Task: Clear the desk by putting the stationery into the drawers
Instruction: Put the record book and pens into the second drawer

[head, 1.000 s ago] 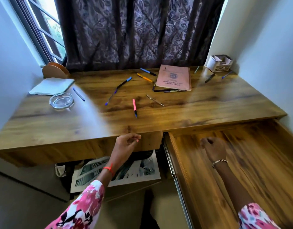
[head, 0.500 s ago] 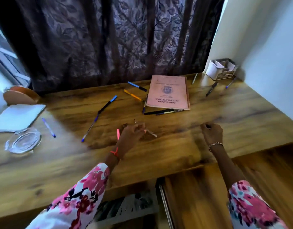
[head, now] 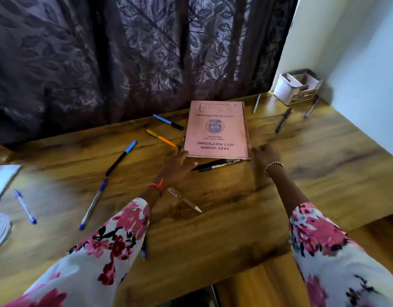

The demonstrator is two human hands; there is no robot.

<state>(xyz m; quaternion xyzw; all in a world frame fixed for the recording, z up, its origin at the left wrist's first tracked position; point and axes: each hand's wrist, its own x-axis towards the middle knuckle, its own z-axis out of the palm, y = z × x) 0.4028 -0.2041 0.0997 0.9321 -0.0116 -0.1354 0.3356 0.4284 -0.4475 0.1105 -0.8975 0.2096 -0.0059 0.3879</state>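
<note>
**Two-handed approach to a flat book.** The pink card-covered record book (head: 215,129) lies flat on the wood-grain table (head: 323,165), its near edge between the two grips. A wide, thin cover is judged easier to lift from both near corners than from one, which would account for the symmetrical reach.

- **Left grip** (head: 177,162): the fingers are stretched nearly straight and spread. Their tips are at the book's near-left corner and seem to touch it. It holds nothing.
- **Right grip** (head: 265,155): it sits at the near-right corner with its fingers curled. Blur hides whether it pinches the cover's edge or only meets it, so its closure cannot be told.

Two dark pens (head: 217,164) lie side by side just short of the book, between the grips, with one end by the left grip's fingers. A slim silver pen (head: 184,199) lies behind the left grip, beside the wrist. Beyond the left grip a yellow pen (head: 161,138) lies just beside the book's left edge. Outward of that grip are a blue-capped black pen (head: 121,157) and a clear blue-tipped pen (head: 92,204).

Beyond and outward of the right grip stands a white desk organiser (head: 298,86), with a black pen (head: 283,120) in front of it. The open wooden drawer (head: 385,244) shows behind the right grip, past the table's near edge and well apart from the book.

**Judgement:** the clearing is at its start. All the stationery seen lies on the table, and none is in the visible part of the drawer.
</note>
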